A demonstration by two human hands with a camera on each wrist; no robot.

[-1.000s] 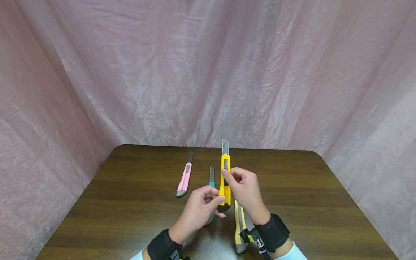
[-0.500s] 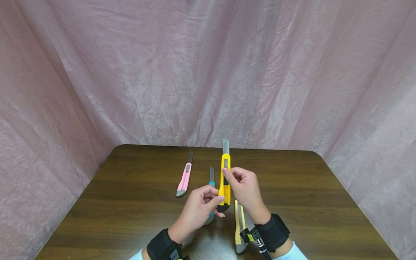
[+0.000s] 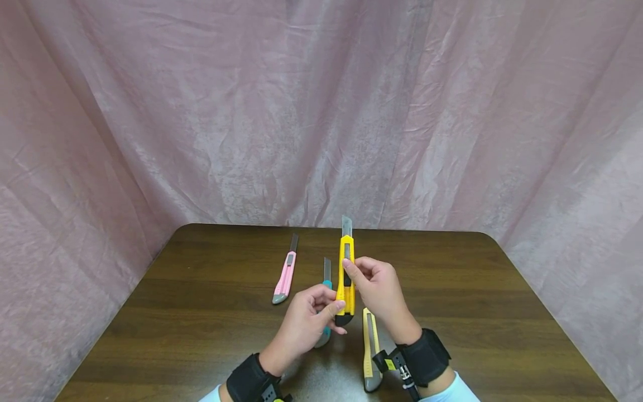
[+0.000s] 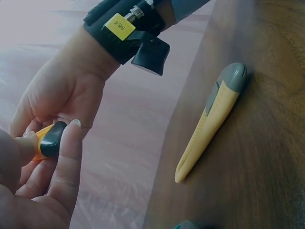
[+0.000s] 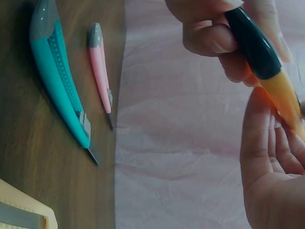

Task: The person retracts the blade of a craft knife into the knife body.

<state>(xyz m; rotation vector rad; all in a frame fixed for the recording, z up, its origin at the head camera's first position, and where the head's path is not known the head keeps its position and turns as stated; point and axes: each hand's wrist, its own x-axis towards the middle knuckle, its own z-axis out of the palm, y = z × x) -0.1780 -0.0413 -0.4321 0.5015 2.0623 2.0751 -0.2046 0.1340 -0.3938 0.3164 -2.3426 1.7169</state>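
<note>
A yellow utility knife (image 3: 346, 296) with a black end cap is held up above the table, its blade (image 3: 347, 225) out and pointing away from me. Near the black end, my left hand (image 3: 306, 319) pinches the handle between thumb and fingers. My right hand (image 3: 379, 287) grips it farther up, the thumb on the slider area. In the left wrist view the black cap (image 4: 52, 139) shows between the fingers. Behind my left hand lies a teal utility knife (image 5: 56, 78), partly hidden in the head view. A pale yellow utility knife (image 3: 370, 352) lies beside my right wrist, no blade showing.
A pink utility knife (image 3: 285, 276) with its blade out lies to the left on the dark wooden table (image 3: 201, 312). Pink curtain fabric (image 3: 321, 111) hangs behind the table's far edge. Black straps with small cameras (image 3: 424, 357) circle both wrists.
Both hands have shifted very slightly left together with the yellow utility knife. Slightly less of its blade seems to show. The other knives stay in place.
</note>
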